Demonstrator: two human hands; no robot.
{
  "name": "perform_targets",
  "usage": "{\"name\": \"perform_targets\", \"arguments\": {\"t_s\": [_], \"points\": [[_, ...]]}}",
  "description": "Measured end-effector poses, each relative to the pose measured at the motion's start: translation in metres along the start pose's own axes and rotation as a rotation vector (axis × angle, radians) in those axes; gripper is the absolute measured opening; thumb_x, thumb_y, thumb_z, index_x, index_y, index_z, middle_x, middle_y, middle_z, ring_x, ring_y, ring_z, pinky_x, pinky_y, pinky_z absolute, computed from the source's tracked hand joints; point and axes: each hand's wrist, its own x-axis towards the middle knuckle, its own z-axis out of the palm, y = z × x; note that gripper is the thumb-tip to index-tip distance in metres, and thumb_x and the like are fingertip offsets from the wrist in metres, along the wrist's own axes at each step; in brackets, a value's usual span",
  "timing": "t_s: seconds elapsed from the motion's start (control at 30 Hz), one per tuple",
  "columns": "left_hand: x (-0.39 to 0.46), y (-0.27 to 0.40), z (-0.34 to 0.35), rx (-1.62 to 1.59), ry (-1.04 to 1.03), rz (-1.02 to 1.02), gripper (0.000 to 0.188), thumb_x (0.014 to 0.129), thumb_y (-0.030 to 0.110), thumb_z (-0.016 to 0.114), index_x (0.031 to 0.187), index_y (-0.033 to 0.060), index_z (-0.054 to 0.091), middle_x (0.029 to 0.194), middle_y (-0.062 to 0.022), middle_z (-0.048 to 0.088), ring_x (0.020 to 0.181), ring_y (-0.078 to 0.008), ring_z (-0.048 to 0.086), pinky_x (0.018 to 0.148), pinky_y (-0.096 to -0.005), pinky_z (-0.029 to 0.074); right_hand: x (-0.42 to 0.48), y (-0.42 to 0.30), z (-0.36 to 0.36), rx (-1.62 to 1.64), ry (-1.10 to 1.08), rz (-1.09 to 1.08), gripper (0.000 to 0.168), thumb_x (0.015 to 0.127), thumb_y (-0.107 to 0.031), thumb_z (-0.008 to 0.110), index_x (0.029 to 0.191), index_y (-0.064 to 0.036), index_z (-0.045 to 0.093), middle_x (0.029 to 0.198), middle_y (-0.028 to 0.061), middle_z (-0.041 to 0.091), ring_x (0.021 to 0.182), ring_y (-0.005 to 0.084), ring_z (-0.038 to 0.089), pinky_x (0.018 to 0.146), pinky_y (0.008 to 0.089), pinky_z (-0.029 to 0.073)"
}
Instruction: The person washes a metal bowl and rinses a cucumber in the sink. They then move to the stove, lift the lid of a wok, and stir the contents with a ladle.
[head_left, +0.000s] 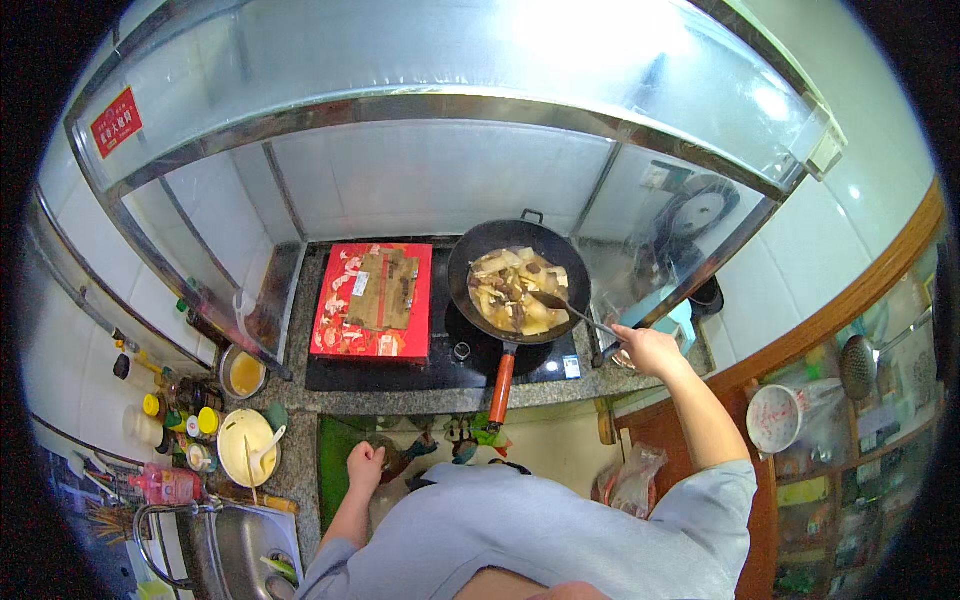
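A long-handled metal spatula (592, 322) is gripped in my right hand (649, 351), its head resting in the food inside a dark wok (465, 300). The wok holds pale chunks and slices with darker pieces in some liquid (519, 291). Its red-brown wooden handle (502, 386) points towards me, and no hand touches it. My left hand (366, 459) hangs in front of the counter's edge with curled fingers, and nothing shows in it. The wok sits on the right part of a black glass cooktop (450, 373). Left of it lies a red cardboard box (322, 330).
Glass and metal panels (420, 106) enclose the cooktop. At the left are a metal pot (225, 375) of yellowish liquid, a cream bowl (234, 435) with a white spoon and chopsticks, yellow-lidded jars (209, 420) and a steel sink (236, 544). A light-blue container (679, 322) stands right.
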Motion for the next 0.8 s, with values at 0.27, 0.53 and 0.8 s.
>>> {"name": "perform_targets", "arguments": {"t_s": [0.27,0.53,0.8], "points": [[0.004,0.016,0.013,-0.028,-0.074,0.063,0.038,0.075,0.018,0.067,0.06,0.0041,0.035,0.057,-0.009,0.04,0.055,-0.0214,0.04,0.053,-0.0345,0.037,0.023,-0.02,0.021,0.061,0.019,-0.044,0.045,0.087,-0.024,0.049,0.132,-0.028,0.043,0.099,0.0151,0.063,0.091,0.0316,0.06,0.075,0.0423,0.048],[0.0,0.003,0.008,0.032,-0.065,0.054,0.034,0.075,0.023,0.068,0.06,0.0051,0.044,0.056,-0.0113,0.049,0.053,-0.0261,0.049,0.053,-0.0379,0.042,0.012,-0.012,0.0,-0.045,-0.021,-0.154,0.045,0.085,-0.022,0.05,0.128,-0.028,0.046,0.1,0.0141,0.063,0.09,0.0319,0.06,0.074,0.0418,0.049],[-0.013,0.006,-0.008,0.007,-0.041,-0.043,0.031,0.081,0.025,0.062,0.067,0.0076,0.041,0.057,-0.0108,0.045,0.054,-0.0257,0.047,0.052,-0.0404,0.039,0.016,0.012,0.093,0.294,-0.029,-0.066,0.034,0.086,-0.016,0.055,0.117,-0.002,0.051,0.093,0.0239,0.06,0.084,0.0361,0.059,0.073,0.0403,0.047]]}}
